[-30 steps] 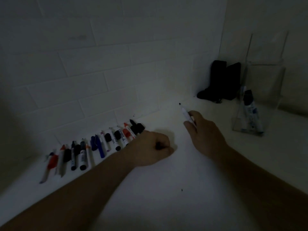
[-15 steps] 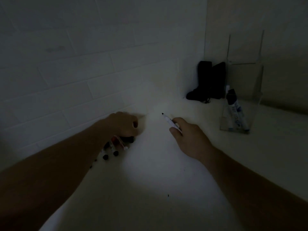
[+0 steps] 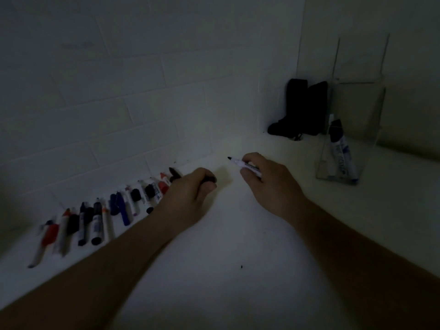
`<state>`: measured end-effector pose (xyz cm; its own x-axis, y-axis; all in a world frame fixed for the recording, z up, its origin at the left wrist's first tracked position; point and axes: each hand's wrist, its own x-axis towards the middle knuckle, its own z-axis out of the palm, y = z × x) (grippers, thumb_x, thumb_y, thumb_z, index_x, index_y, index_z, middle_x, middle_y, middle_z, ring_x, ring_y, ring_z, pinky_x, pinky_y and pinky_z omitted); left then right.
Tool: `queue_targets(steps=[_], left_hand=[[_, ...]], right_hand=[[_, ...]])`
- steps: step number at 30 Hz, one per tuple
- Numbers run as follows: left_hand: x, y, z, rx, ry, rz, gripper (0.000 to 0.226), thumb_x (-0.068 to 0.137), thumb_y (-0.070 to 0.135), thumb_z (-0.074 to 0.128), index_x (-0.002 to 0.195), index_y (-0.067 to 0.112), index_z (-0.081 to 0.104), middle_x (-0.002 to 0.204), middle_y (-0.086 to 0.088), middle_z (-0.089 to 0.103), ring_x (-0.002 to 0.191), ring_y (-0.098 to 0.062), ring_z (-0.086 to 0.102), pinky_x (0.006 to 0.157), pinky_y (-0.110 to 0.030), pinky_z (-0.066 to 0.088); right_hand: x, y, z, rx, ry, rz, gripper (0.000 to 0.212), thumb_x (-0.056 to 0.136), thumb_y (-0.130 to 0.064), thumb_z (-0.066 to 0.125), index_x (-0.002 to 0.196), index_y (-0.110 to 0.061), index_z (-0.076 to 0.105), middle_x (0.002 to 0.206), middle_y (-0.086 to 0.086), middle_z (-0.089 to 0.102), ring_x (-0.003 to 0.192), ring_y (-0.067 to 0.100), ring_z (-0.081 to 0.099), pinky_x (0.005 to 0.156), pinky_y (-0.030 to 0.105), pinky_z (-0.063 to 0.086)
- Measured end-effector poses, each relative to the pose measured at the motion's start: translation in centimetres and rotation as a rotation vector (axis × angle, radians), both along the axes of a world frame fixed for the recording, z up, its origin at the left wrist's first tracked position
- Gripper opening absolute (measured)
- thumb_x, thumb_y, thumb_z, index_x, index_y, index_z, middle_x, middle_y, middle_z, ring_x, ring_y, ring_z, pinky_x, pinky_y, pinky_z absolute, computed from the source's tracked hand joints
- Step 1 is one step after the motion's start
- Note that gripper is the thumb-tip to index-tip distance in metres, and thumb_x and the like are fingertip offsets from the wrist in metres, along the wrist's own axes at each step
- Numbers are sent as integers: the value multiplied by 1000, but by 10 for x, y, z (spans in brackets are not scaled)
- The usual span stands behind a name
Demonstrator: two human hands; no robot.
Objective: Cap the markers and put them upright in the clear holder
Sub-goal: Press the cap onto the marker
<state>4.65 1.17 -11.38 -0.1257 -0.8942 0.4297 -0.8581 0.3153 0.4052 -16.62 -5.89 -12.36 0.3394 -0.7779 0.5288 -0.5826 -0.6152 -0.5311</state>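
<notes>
1. The right hand [image 3: 269, 184] holds an uncapped marker [image 3: 240, 163] by the barrel. Its fingers are curled around the barrel and the dark tip points left, toward the other hand.
2. The left hand [image 3: 188, 196] is curled around a small dark thing, probably a black cap [image 3: 209, 179]. The light is weak, so I cannot be sure.
3. The two hands are near each other above the white desk [image 3: 226, 246], but cap and tip do not touch yet.
4. The row of markers and loose caps [image 3: 100, 217] lies along the tiled wall, to the left of the left hand.
5. The clear holder [image 3: 342, 148] stands at the right with one capped marker [image 3: 341, 151] leaning inside it.
6. I judge the marker light and stiff, with a smooth plastic barrel that may slip. It is best to hold it at the middle of the barrel and push the cap straight on.
7. The holder looks light and may tip over, so the marker should go down gently.
</notes>
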Motion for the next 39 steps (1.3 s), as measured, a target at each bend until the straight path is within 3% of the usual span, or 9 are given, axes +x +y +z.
queue_targets(steps=[3, 7, 13, 17, 20, 23, 28, 32, 39], left_hand=[[6, -3, -11, 68, 36, 6, 25, 103, 14, 43, 122, 17, 59, 106, 5, 61, 84, -3, 51, 69, -1, 34], [6, -4, -11, 61, 63, 22, 26, 102, 18, 48, 124, 19, 62, 108, 14, 60, 95, -2, 54, 73, 5, 33], [5, -3, -13, 14, 80, 2, 26, 100, 20, 53, 124, 18, 65, 112, 7, 69, 87, 0, 56, 71, 5, 34], [4, -1, -13, -19, 68, -30, 27, 99, 22, 56, 125, 20, 66, 115, 11, 67, 96, 9, 53, 78, 8, 31], [2, 2, -14, -19, 58, -59, 28, 97, 26, 60, 123, 23, 68, 115, 14, 68, 98, 10, 56, 81, 7, 33], [2, 2, -16, -39, 29, -65, 26, 96, 27, 62, 120, 23, 69, 111, 11, 72, 92, 7, 61, 80, 5, 36], [1, 7, -10, -78, 147, -41, 12, 90, 20, 69, 101, 22, 74, 89, 18, 69, 80, 18, 60, 69, 3, 39], [2, 8, -10, -94, 215, -46, 10, 85, 16, 75, 95, 21, 77, 85, 13, 74, 85, 5, 66, 66, -1, 43], [2, 10, -8, -139, 156, -75, 13, 82, 10, 75, 91, 20, 76, 79, 16, 71, 81, -1, 66, 63, -1, 42]], right_hand=[[2, 3, 3, -33, 28, 2, 31, 99, -52, 45, 101, -28, 65, 85, -5, 69, 77, 10, 63, 72, 33, 52], [-1, -2, -3, -84, 114, 59, 41, 97, -51, 49, 89, -16, 69, 79, 5, 69, 72, 15, 64, 70, 38, 52], [-2, -6, -7, -148, 209, 79, 43, 97, -57, 41, 82, -25, 64, 68, -1, 62, 61, 9, 56, 60, 37, 48], [0, -5, -8, -196, 246, 111, 36, 98, -59, 41, 69, -39, 51, 62, -4, 53, 59, 7, 50, 57, 35, 44], [3, -4, -9, -223, 274, 134, 39, 96, -60, 40, 83, -34, 65, 68, -6, 58, 61, 6, 50, 57, 31, 44], [6, -3, -11, -271, 303, 128, 39, 95, -61, 36, 83, -34, 62, 69, -8, 54, 62, 9, 50, 58, 33, 45], [11, 1, -4, -215, 377, 44, 49, 92, -68, 32, 99, -32, 65, 81, -10, 66, 72, 11, 62, 65, 35, 53], [11, 1, -6, -322, 348, 132, 59, 95, -68, 25, 91, -31, 70, 75, -4, 66, 66, 15, 61, 62, 36, 50], [9, 17, 6, -288, 349, 125, 43, 96, -62, 32, 103, -39, 67, 80, -6, 65, 71, 8, 60, 62, 34, 50]])
